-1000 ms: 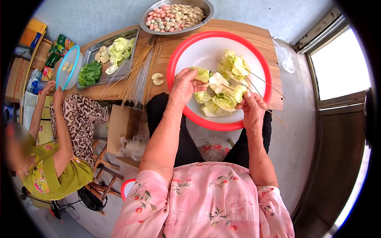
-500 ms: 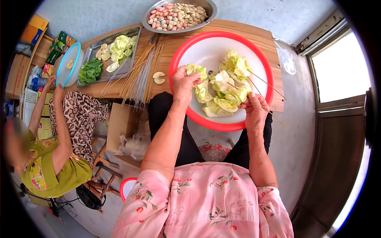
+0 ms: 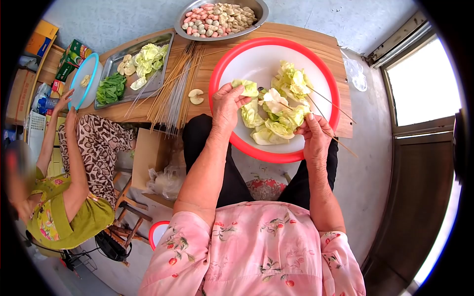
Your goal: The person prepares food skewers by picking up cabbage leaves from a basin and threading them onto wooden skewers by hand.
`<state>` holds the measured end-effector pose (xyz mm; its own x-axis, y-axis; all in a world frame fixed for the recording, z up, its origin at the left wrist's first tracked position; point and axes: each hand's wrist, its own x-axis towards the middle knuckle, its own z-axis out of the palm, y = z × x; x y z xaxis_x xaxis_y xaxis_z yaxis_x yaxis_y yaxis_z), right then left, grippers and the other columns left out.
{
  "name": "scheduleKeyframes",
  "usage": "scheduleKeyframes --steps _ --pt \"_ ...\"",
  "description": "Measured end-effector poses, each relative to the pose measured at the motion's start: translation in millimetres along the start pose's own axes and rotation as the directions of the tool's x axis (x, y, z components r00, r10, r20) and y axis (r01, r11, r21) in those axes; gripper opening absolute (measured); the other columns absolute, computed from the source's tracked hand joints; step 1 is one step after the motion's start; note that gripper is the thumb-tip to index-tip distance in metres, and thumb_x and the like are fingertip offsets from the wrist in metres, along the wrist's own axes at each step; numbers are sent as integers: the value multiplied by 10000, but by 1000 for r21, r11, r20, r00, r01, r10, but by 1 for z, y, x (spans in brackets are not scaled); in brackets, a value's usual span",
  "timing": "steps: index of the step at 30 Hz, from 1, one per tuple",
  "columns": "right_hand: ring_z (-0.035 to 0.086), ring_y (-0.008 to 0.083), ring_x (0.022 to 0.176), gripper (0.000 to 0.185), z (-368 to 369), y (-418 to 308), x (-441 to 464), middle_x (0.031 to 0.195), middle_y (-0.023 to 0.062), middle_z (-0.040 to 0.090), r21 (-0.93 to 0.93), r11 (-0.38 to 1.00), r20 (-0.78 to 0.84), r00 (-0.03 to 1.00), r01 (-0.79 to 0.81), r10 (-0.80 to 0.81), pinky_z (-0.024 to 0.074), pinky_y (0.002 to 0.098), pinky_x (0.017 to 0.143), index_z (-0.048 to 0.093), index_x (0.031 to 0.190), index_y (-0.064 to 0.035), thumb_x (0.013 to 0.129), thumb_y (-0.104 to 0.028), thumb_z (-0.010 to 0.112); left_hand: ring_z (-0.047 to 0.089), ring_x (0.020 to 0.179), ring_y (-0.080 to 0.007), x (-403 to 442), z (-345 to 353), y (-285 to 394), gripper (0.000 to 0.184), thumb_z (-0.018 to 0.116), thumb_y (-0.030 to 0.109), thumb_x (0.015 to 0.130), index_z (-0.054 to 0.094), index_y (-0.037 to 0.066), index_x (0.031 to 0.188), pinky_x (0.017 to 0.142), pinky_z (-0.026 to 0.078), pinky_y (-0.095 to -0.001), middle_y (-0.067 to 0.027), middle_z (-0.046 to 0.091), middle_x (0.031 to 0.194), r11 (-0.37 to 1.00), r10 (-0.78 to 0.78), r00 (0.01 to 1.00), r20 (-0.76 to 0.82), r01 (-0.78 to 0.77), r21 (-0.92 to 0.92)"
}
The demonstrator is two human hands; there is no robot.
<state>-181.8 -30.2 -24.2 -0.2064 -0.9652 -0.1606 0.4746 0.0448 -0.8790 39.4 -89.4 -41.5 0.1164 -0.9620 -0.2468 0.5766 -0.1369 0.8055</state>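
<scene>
My left hand (image 3: 228, 106) is closed, pinching a pale green lettuce leaf (image 3: 246, 88) over the left part of a white basin (image 3: 237, 63) with a red rim. At the basin's lower right, my right hand (image 3: 315, 134) is closed around a thin wooden skewer (image 3: 347, 148). Its upper end goes into a lettuce piece (image 3: 274, 102) near the basin's middle. Other loose leaves (image 3: 269, 134) lie in the bowl below. Another lettuce bunch (image 3: 291, 81) rests at the upper right, with a skewer (image 3: 335, 105) sticking out of it.
Left of the basin lie many loose skewers (image 3: 173, 93) and two pale slices (image 3: 195, 96). A metal tray (image 3: 109, 66) holds lettuce, greens and slices. A metal bowl (image 3: 178, 24) of small foods stands behind. A co-worker (image 3: 69, 202) sits at left, hands at a blue-rimmed basin (image 3: 95, 59).
Both my hands keep nearly the same place and grip, with the leaf and skewer still held. The co-worker's upper hand has lifted slightly at the blue-rimmed basin.
</scene>
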Motion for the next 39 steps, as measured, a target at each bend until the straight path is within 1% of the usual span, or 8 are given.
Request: scheduleKeyframes --steps 11,13,16,26,28,31,37,39 --pt "574 140 523 131 -3 2 -1 663 70 617 6 1000 -16 1000 27 -27 502 239 517 631 816 8 842 -120 632 627 733 -133 -1 0 -8 115 610 57 834 634 12 937 635 536 -258 -62 644 837 992 87 995 -55 -81 99" --pt "567 145 521 140 -3 0 -2 667 71 611 -32 999 12 1000 14 -14 515 275 538 607 801 -7 865 -132 600 625 722 -116 -1 1 -7 109 616 54 828 640 10 924 607 532 -238 -53 645 816 989 105 991 -77 -97 109" --pt "569 146 519 143 -4 1 -1 664 71 612 -58 998 36 999 -6 8 515 275 536 606 799 -9 865 -135 603 623 714 -113 -2 1 -7 101 628 56 820 635 12 911 606 530 -238 -48 645 815 988 97 992 -81 -87 128" --pt "574 148 523 140 -1 1 -1 661 74 613 -47 999 -9 1000 -19 19 515 267 530 608 791 -10 854 -135 620 619 713 -115 -4 1 -4 93 646 62 803 635 24 887 643 523 -244 -47 650 821 992 44 999 -2 -43 121" --pt "572 133 544 129 -1 0 -2 674 63 617 -46 999 1 1000 -20 20 502 237 532 625 816 -4 838 -129 641 620 721 -117 -4 2 -3 93 646 61 801 638 24 886 649 521 -245 -48 651 824 992 39 999 12 -40 123" --pt "572 132 553 126 1 -1 -3 679 63 618 -57 998 3 1000 -16 16 501 237 541 627 822 -3 838 -127 641 617 727 -115 -5 2 -4 100 646 56 795 645 25 891 645 516 -245 -49 653 829 991 38 999 10 -39 127" --pt "582 145 556 139 1 -1 -3 683 73 617 -104 995 20 1000 -2 4 513 250 544 616 815 -5 850 -139 629 627 741 -126 -7 3 0 82 620 65 820 635 23 889 676 523 -258 -58 657 838 981 17 999 47 -25 192" --pt "581 144 558 139 0 -2 -4 686 72 617 -108 994 46 999 -2 7 512 249 547 616 817 -5 851 -139 628 627 738 -124 -7 2 0 101 620 78 826 629 28 914 682 517 -253 -53 658 835 964 -28 993 112 -3 266"
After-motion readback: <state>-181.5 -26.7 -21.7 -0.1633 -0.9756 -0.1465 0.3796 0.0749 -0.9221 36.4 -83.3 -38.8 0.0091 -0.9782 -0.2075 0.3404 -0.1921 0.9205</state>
